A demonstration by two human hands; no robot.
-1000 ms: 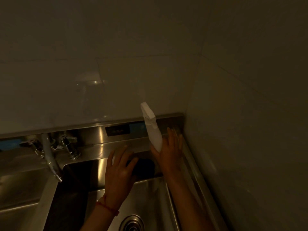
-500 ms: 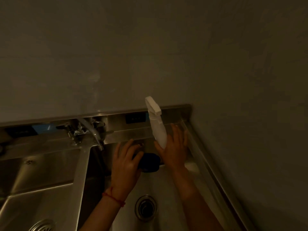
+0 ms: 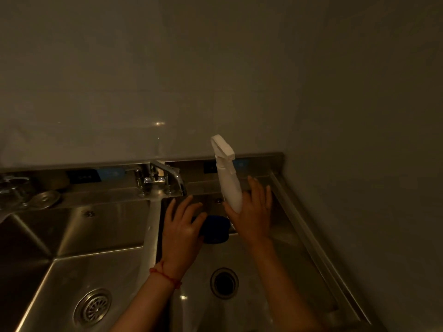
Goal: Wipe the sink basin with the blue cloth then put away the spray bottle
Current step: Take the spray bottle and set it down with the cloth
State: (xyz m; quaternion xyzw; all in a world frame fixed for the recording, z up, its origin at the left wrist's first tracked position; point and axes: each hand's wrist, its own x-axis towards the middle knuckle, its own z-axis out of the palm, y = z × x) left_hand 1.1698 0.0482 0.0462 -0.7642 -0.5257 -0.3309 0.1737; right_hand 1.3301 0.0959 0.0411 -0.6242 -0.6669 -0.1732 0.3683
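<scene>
Right grip [image 3: 251, 212] holds the spray bottle [image 3: 227, 180] near upright, nozzle up-left; left grip [image 3: 182, 226] presses blue cloth [image 3: 215, 228].

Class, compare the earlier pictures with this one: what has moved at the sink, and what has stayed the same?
The view swung left, bringing the left basin and tap into sight. The left hand slid the blue cloth lower on the right basin's back wall. The right hand still holds the white spray bottle upright.
</scene>
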